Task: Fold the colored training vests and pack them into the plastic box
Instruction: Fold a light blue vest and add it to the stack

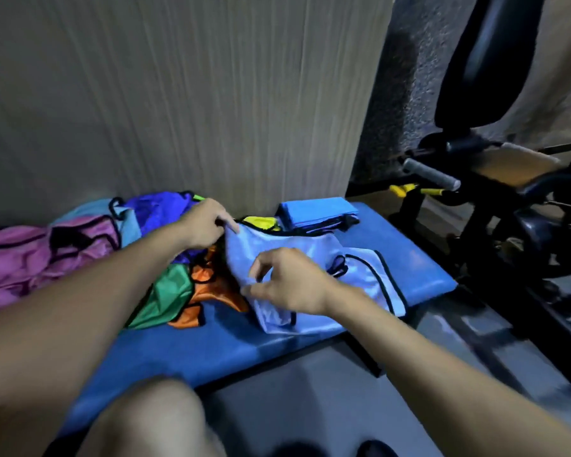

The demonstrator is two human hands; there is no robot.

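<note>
A light blue vest (297,255) lies spread across the blue padded counter (419,268), and the folding step is in hand. The left hand (205,225) pinches the vest's far edge near the collar, fingers curled on the cloth; the right hand (290,282) pinches a near edge between thumb and fingers, lifting a flap slightly off the pad. Just left of this vest a heap of unfolded vests waits: orange (211,288), green (168,295), purple (159,212) and pink (30,258), with a yellow one (261,222) peeking behind. A flat blue folded item (317,211) sits against the wall; whether it is a finished vest cannot be told. No plastic box shows in view, so packing looks some way off. The next move probably calls for bringing the two pinched edges across together so the slippery fabric folds evenly, then smoothing it flat before a second fold. The cloth looks thin and likely to slide or bunch.
</note>
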